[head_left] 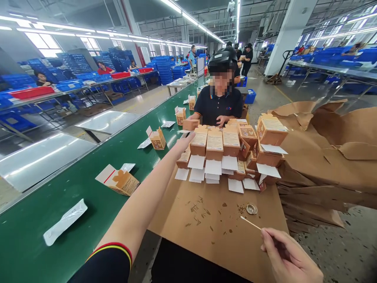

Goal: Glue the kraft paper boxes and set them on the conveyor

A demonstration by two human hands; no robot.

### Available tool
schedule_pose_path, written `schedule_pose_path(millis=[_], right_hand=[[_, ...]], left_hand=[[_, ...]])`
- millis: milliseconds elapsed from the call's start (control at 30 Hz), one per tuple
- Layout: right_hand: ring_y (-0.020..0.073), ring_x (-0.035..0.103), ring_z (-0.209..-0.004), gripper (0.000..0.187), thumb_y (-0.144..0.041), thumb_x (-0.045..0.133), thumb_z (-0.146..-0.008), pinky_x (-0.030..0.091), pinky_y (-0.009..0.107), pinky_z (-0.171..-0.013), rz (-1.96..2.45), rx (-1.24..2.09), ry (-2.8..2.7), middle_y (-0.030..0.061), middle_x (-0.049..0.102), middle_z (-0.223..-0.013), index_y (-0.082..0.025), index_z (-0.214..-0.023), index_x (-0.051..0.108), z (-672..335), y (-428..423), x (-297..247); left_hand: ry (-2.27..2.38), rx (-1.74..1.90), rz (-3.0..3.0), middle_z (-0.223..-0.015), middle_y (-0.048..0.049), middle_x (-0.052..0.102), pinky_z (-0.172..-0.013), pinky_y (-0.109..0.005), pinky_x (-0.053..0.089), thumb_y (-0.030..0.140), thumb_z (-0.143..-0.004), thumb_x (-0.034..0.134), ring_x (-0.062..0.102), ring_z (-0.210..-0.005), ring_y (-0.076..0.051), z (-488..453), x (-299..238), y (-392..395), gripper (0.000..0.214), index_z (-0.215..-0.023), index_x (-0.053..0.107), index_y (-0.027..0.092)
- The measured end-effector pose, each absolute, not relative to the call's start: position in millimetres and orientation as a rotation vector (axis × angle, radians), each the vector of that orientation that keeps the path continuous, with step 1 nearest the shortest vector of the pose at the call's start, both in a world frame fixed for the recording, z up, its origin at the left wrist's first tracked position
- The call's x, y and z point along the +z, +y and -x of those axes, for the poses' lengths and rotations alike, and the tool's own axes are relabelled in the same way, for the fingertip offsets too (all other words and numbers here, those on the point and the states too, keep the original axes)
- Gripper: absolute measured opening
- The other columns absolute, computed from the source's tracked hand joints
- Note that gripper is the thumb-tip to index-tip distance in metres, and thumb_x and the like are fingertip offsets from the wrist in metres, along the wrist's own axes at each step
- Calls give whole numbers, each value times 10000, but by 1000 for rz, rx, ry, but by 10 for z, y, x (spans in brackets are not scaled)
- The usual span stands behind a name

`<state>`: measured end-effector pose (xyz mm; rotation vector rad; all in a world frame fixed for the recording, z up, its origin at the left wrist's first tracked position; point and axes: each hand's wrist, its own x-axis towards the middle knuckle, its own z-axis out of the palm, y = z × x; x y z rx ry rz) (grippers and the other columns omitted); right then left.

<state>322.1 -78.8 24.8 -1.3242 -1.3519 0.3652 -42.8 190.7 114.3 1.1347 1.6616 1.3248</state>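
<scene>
My right hand (287, 251) pinches a cotton swab (250, 222) by its thin stick, its white tip pointing left over the cardboard-covered table (200, 236). Just beyond that tip lies a small clear round dish (251, 208) beside brown specks and stains. Stretched far forward, my left hand (186, 140) is at the left end of the stacked brown boxes (214, 143), several with white flaps hanging toward me. Its fingers are small and partly hidden, so their grip does not show. Near them is a brown box (191, 124) by a co-worker's hand.
A green conveyor belt (97, 214) runs along the left, bearing open boxes (126, 182) and silver pouches (66, 222). Opposite me sits a co-worker in a dark shirt (219, 104). Crumpled brown paper (332, 157) is heaped at the right. Metal tables (47, 157) stand beyond the belt.
</scene>
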Motion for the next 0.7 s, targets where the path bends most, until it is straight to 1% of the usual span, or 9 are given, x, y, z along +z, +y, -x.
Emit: schedule_pose_path(millis=[67, 133, 200, 300, 400, 467, 533, 600, 700], right_hand=[[191, 700, -564, 337, -541, 892, -1060, 636, 302, -590, 1347, 320, -1327, 50, 803, -761, -262, -871, 884, -3246, -807, 248], [198, 701, -575, 365, -572, 887, -1061, 650, 316, -619, 1404, 275, -1293, 55, 802, -758, -262, -869, 882, -3321, -810, 246], [203, 692, -566, 385, -587, 868, -1072, 643, 323, -611, 1441, 239, -1286, 47, 778, -713, -265, -863, 876, -3419, -779, 251], [195, 693, -549, 381, -551, 811, -1111, 623, 318, -594, 1447, 148, -1356, 30, 765, -679, -273, -857, 870, -3542, -653, 269], [191, 720, -573, 398, -516, 742, -1146, 644, 315, -618, 1432, 70, -1454, 42, 811, -741, -272, -857, 865, -3588, -480, 251], [198, 732, -596, 409, -516, 705, -1163, 648, 317, -609, 1441, 77, -1514, 51, 826, -772, -274, -874, 865, -3582, -381, 200], [202, 743, -614, 415, -525, 684, -1173, 644, 316, -603, 1463, 110, -1579, 53, 832, -789, -279, -889, 861, -3568, -313, 128], [204, 758, -634, 429, -542, 671, -1180, 648, 315, -623, 1481, 140, -1640, 53, 838, -803, -278, -893, 851, -3565, -269, 62], [202, 752, -626, 476, -586, 651, -1185, 637, 311, -619, 1487, 151, -1691, 49, 828, -784, -275, -878, 841, -3594, -242, 22]], left_hand=[[1670, 1266, -1081, -1325, -249, 850, -1129, -579, 636, 607, -788, 981, 746, -1395, -490, 333, 1148, 2018, 492, -1017, 810, 206], [1659, 1240, -1047, -1349, -226, 868, -1207, -591, 614, 579, -825, 956, 740, -1451, -487, 309, 1157, 1930, 451, -1046, 823, 209], [1576, 1321, -1037, -1378, -195, 878, -1272, -580, 595, 613, -895, 889, 738, -1492, -462, 343, 1177, 1687, 474, -1126, 841, 202], [1348, 1541, -1016, -1414, -143, 882, -1319, -548, 586, 749, -939, 816, 716, -1546, -419, 438, 1136, 1118, 629, -1275, 846, 217], [1182, 1587, -959, -1440, -145, 877, -1251, -566, 650, 793, -827, 954, 741, -1511, -439, 481, 871, 438, 752, -1330, 837, 245], [1223, 1475, -862, -1378, -169, 893, -1167, -583, 699, 778, -731, 1053, 804, -1408, -462, 448, 582, 20, 801, -1284, 838, 239], [1301, 1333, -793, -1342, -184, 900, -1139, -604, 712, 774, -669, 1097, 840, -1335, -471, 380, 283, -296, 854, -1265, 821, 229], [1350, 1245, -788, -1371, -191, 891, -1160, -617, 704, 747, -651, 1120, 843, -1340, -471, 310, 47, -479, 897, -1300, 788, 224], [1389, 1188, -854, -1445, -181, 864, -1186, -598, 699, 655, -688, 1137, 827, -1393, -449, 241, -140, -545, 910, -1394, 732, 249]])
